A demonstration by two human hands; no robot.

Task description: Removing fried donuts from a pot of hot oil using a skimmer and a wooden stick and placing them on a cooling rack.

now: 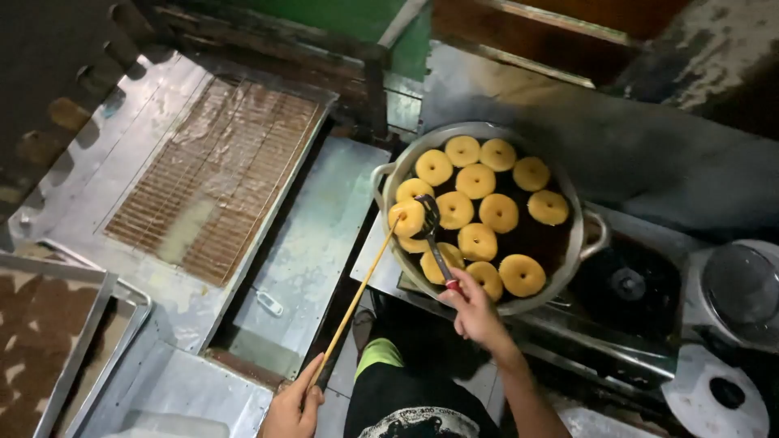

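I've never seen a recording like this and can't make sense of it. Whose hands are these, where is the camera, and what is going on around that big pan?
There is no machine here: a person wears a camera on the head, so the one picture looks down at their own two hands. The left hand grips a long stick that reaches up to a doughnut at the near left edge of the pan. The right hand holds a red-handled skimmer whose head is at the same doughnut. The pan sits on a stove and holds dark oil with over a dozen golden ring doughnuts floating in it. To the left is a metal table with a wire rack lying on it. At far right stands a pot with a glass lid.
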